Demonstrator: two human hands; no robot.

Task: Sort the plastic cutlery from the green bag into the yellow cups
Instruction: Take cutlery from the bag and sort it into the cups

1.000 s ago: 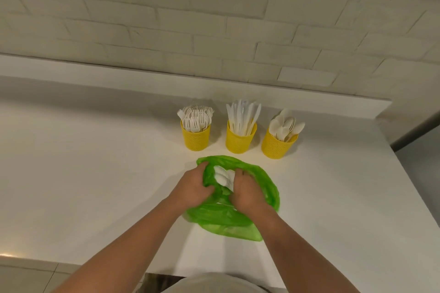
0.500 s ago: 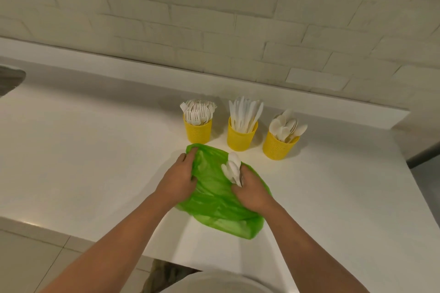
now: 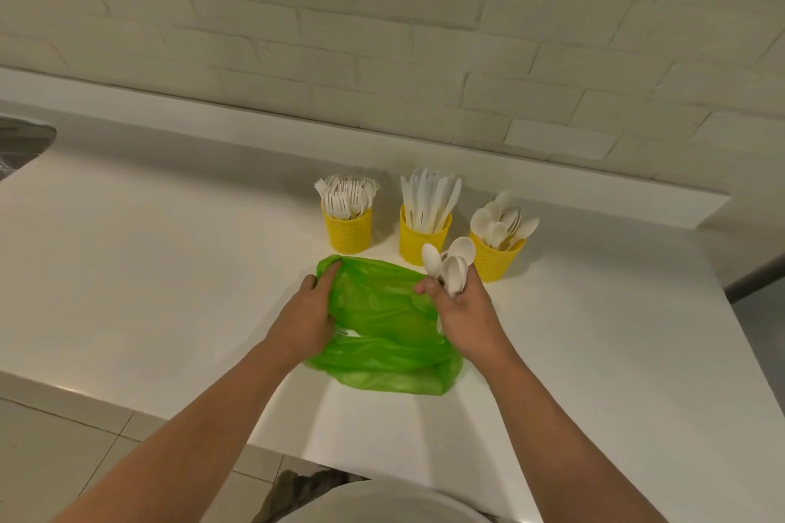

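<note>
Beside the bag's right edge, our right hand (image 3: 465,304) grips spoons (image 3: 450,263); left hand (image 3: 308,318) pinches green bag (image 3: 382,310); countertop (image 3: 170,268) bare leftward.

The table (image 3: 148,268) is left bare at the left and right of the frame; the centre is blocked by three cups (image 3: 424,240) and the bag (image 3: 382,310).

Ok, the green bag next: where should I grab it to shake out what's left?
Grip the green bag by its closed near end, coming from the front counter edge. Its mouth points toward the yellow cups, and the left hand already pins the left side.
</note>
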